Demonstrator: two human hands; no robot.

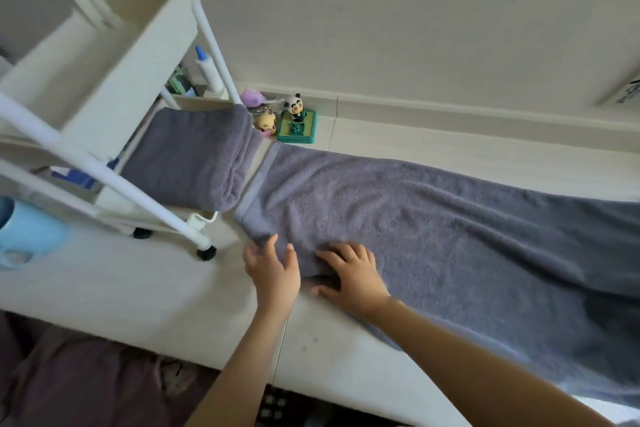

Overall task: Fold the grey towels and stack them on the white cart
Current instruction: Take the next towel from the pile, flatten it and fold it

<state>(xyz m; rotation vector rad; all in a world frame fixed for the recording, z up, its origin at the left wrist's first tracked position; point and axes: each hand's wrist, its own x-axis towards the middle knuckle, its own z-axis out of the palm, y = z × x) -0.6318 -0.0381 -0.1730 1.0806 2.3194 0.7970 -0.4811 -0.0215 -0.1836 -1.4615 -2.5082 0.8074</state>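
Both forearms are stretched forward. The left hand (pixel 272 270) is laid with fingers relaxed at the near corner of the long grey terry towel (pixel 433 225) spread on the pale floor (pixel 138 288); the right hand (pixel 353 276) is pressed flat on it, fingers spread. One folded grey towel (pixel 190 158) is seen on the white wheeled cart (pixel 114 55): two towels are counted.

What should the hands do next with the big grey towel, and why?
Probably grip the near left corner and fold that end over to the right. The spread towel lies flat and unfolded, both the left hand and right hand rest at that corner, and one folded towel already sits on the white cart.
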